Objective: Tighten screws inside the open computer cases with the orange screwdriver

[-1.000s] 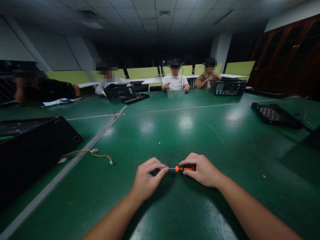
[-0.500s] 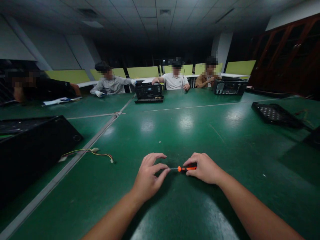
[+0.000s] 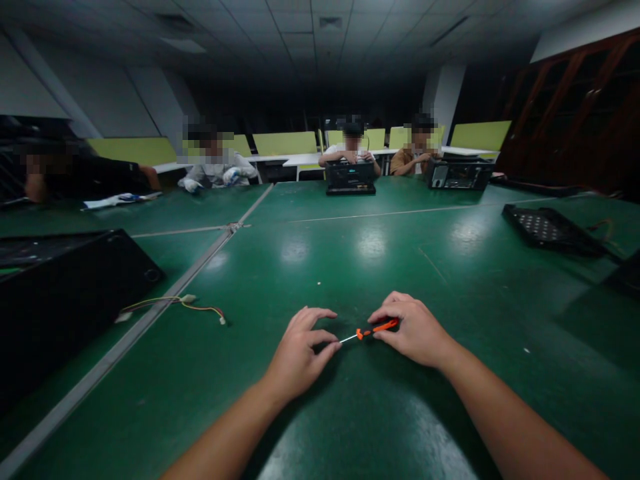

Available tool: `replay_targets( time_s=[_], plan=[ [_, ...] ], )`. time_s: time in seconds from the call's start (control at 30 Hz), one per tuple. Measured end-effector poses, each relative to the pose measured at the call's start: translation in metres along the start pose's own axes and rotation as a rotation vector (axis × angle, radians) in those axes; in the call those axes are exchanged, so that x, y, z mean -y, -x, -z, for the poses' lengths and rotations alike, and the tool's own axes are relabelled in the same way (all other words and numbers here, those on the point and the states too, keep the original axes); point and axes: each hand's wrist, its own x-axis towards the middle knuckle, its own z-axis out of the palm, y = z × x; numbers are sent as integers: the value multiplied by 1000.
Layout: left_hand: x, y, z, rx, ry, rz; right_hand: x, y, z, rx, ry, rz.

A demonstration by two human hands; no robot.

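A screwdriver point(image 3: 367, 332) with an orange and black handle and a thin metal shaft is between my hands, just over the green table point(image 3: 280, 280). My left hand point(image 3: 299, 357) pinches the tip end of the shaft between thumb and forefinger, its other fingers curved and apart. Around the handle are the thumb and fingers of my right hand point(image 3: 417, 330). The handle slants up to the right, its orange end against the right palm side. What the left fingertips cover of the tip is hidden.
A black computer case point(image 3: 75, 293) stands at the left, with a thin cable point(image 3: 200, 307) beside it across a metal seam point(image 3: 195, 267). A perforated black part point(image 3: 550, 227) lies at the right. Across the table, several people sit near two more cases, one black point(image 3: 350, 179), one open point(image 3: 460, 175).
The screwdriver's handle end has tilted upward, and my right hand has risen slightly. Across the table, a person has moved a black case to the right; the neighbour's gloved hand has drawn back.
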Motion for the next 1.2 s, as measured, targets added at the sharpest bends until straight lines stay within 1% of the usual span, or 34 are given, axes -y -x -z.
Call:
replay_targets(
  time_s=[0.07, 0.23, 0.3, 0.4, 0.47, 0.57, 0.63, 0.73, 0.87, 0.9, 0.97, 1.07, 1.13, 1.2],
  plan=[
    [0, 0, 1, -29, 2, 5, -1, 0, -1, 16, 1, -11],
    [-3, 1, 5, -144, -37, -41, -4, 0, -9, 197, 32, -69],
    [-4, 2, 6, -165, -40, -55, -4, -1, -11, 208, 37, -77],
    [-3, 2, 4, -175, -37, -41, -3, -1, -11, 198, 36, -82],
    [-2, 1, 2, -129, -36, -25, 0, 0, -9, 184, 36, -71],
    [-1, 0, -3, 25, -10, 4, 6, 1, -3, 125, -10, -12],
    [0, -1, -4, 85, 2, 9, 10, 1, 0, 81, -44, 33],
    [-1, -1, -3, 63, -17, -12, 9, 1, 0, 63, -47, 34],
    [-1, 0, -1, -51, -43, -38, -1, 1, -9, 158, -15, -75],
    [-1, 0, -1, -63, -47, -42, -2, 1, -10, 171, 0, -90],
    [-1, -1, -2, -26, -40, -42, -1, 1, -11, 153, 19, -88],
    [-1, -4, -4, 70, 8, -8, 7, 0, -6, 78, -2, -39],
    [-1, -5, -4, 88, 28, 1, 13, 0, -2, 36, -26, -12],
    [-1, -5, -4, 80, 30, -7, 15, 0, 1, 15, -38, 3]
  ],
)
